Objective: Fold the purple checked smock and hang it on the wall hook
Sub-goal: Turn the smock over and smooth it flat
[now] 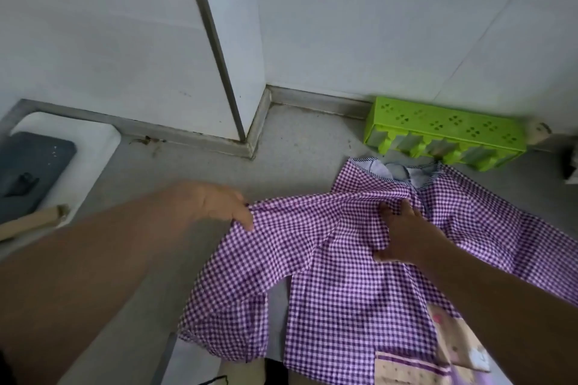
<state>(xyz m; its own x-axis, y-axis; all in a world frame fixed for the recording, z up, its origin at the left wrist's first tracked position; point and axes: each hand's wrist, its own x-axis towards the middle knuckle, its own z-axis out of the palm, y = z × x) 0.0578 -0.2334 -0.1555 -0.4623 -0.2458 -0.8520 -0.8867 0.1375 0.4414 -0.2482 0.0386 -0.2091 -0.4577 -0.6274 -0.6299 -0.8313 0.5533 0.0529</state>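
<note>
Two bare forearms reach into view from the lower edge — no sleeves, cuffs, gloves or wristbands show on either one. The left hand (215, 203) carries no ring or watch that can be made out; its image is slightly blurred. The right hand (403, 234) is likewise unadorned — its short fingernails are just visible at the fingertips.

Purple checked smock (344, 259) is showing as thin woven cloth, matt, creasing softly (beige patch pocket at lower right looking like cloth too). Counter (297, 141) is looking smooth grey stone, matt. Green holder (444, 131) at right is reading as glossy perforated plastic. Wall (375, 25) is showing smooth white tile.
</note>
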